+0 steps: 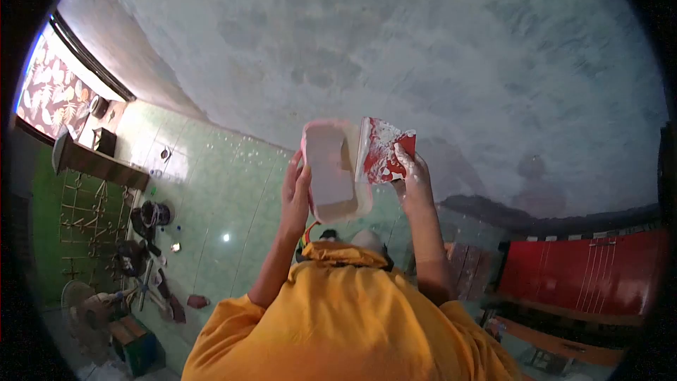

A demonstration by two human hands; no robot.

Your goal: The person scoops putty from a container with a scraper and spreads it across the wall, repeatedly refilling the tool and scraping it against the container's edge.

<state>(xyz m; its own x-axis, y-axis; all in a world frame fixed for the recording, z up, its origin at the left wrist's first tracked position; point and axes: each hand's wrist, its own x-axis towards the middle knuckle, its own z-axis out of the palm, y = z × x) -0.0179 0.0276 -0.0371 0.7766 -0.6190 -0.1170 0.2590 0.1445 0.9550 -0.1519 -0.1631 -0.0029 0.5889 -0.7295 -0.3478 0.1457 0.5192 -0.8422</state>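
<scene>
My left hand [296, 187] is wrapped around the left side of a pink plastic tub [328, 123], which I hold tilted in front of my chest. Smooth whitish-grey putty [330, 176] lies inside it. In my right hand [416, 175] is a flat red putty spreader [405, 147], its face smeared with thick white putty. The spreader stands at the tub's right rim, its straight edge toward the tub. White smears also mark my right thumb and fingers.
A grey, patchily coated wall [352, 42] rises ahead. The pale green tiled floor [243, 197] has white spots near the wall. On the left are a dark bucket [156, 213], scattered items and a fan [79, 303]. A red panel [578, 275] stands at right.
</scene>
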